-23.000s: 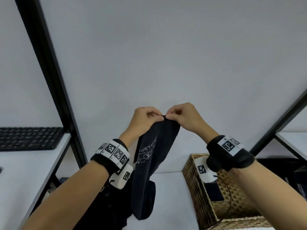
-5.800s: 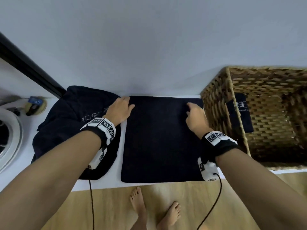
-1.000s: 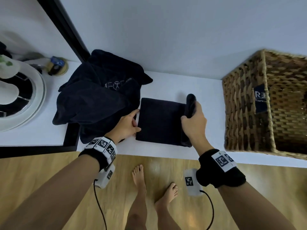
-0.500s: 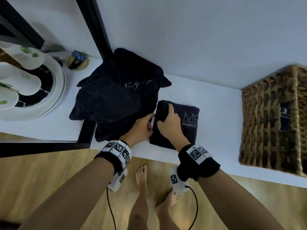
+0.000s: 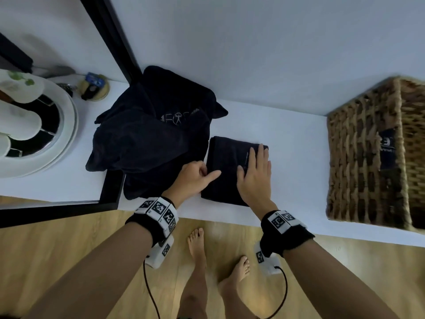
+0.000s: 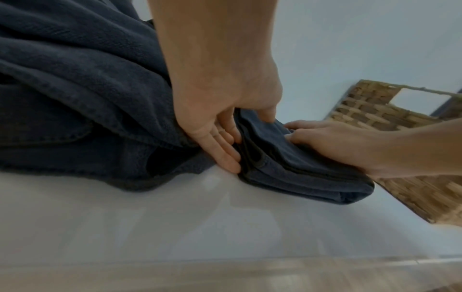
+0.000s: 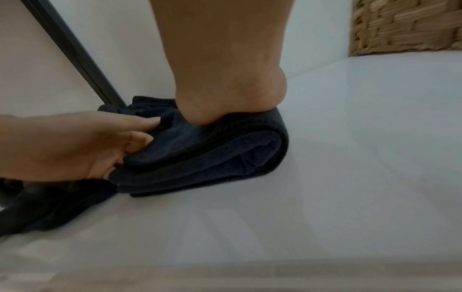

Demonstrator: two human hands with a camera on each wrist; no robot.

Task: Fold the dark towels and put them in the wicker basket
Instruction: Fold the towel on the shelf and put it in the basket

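White tabletop [image 5: 287, 139] runs along a pale wall, with its near edge just behind both wrists and wood floor [image 5: 69, 261] below. Far to the left of the hands sit white plates [image 5: 66, 134], and a small round tin [image 5: 94, 87] stands beside a black frame post [image 5: 110, 33].

Touching the left hand's [image 5: 192, 178] outer side is one crumpled heap of dark towels [image 5: 147, 143]; how many towels are in it cannot be told. The left hand pinches the left edge of one folded dark towel [image 5: 226, 162], thumb on top and fingers [image 6: 222, 150] against the stacked layers. That towel lies flat on the tabletop between the two hands, its near edge close to the table's lip.

Flat on the towel's right half lies the right hand [image 5: 255, 178], fingers straight and together, pressing down. To the right of that hand lies a bare strip of tabletop, then one wicker basket [image 5: 358, 162] standing well apart, its near corner at the table's edge. One more dark towel [image 5: 387, 148] with a logo shows inside the basket.
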